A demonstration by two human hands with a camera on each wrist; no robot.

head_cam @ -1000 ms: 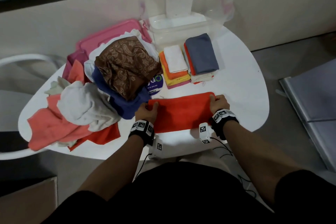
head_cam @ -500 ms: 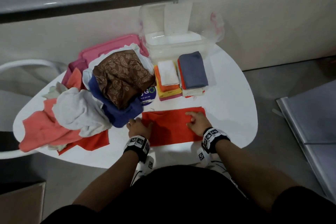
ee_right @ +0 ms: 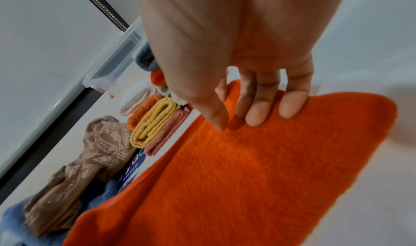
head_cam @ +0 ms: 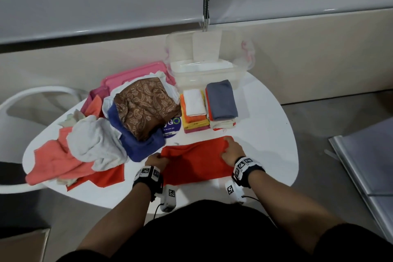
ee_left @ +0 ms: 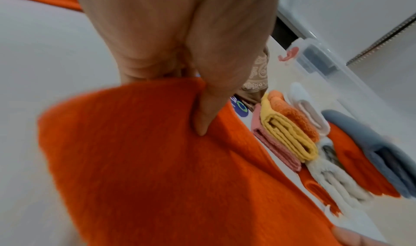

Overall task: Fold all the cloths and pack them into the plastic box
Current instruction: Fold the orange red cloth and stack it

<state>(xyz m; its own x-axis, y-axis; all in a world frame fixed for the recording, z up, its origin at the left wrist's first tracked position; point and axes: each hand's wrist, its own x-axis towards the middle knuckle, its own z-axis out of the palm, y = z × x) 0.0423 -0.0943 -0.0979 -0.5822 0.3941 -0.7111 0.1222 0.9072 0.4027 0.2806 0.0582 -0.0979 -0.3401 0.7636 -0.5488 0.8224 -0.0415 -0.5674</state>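
orange cloth mid-fold, both hands gripping

since the earlier frame the right hand is shifting from lying flat on the orange cloth to gripping its far right corner, while the left hand is lifting the left edge it was resting on.

in the head view the cloth is lying on the white bench just in front of the person, both hands clamped on its far corners. two folded stacks are sitting just before the open plastic box; the unfolded pile is crowding the left side and partly hanging over the rim. a white chair is standing to the left, a wall and lowered blinds behind, grey floor to the right.

in the left wrist view the thumb is pinching the raised cloth edge against the fingers. that edge is close to the pile, so the fold is likely dragging neighbouring cloths along, or layers are slipping askew.

in the right wrist view the fingers are curling over the corner onto the cloth. uneven pulling between the hands is likely skewing the fold.
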